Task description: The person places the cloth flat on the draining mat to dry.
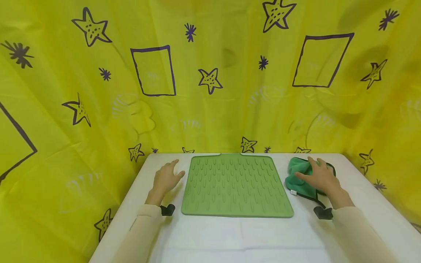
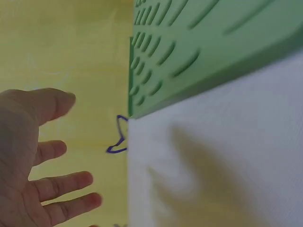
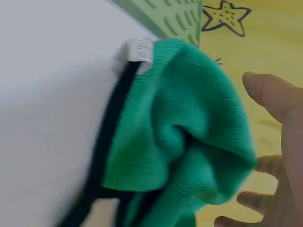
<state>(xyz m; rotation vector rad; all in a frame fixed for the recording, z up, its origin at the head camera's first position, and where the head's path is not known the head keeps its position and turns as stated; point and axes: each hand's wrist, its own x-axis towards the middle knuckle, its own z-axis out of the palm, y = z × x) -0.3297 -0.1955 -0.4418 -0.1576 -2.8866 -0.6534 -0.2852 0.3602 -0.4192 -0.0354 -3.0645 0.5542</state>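
A green cloth (image 1: 302, 182) with dark edging and a small white tag (image 3: 140, 50) lies crumpled on the right of the table. Over it hovers my right hand (image 1: 320, 177), fingers spread; in the right wrist view the thumb (image 3: 270, 92) shows a gap from the fabric. Left of a light green ridged mat (image 1: 236, 186), my left hand (image 1: 166, 178) is held above the table with fingers apart. Nothing is between the left fingers (image 2: 61, 184), and that hand does not touch the mat.
The white table (image 1: 217, 233) carries the mat in its middle, near the far edge. Behind and beside it hangs a yellow curtain (image 1: 210, 117) printed with stars and frames. A black wrist strap piece (image 1: 167, 210) shows under the left wrist, another (image 1: 323, 213) by the right.
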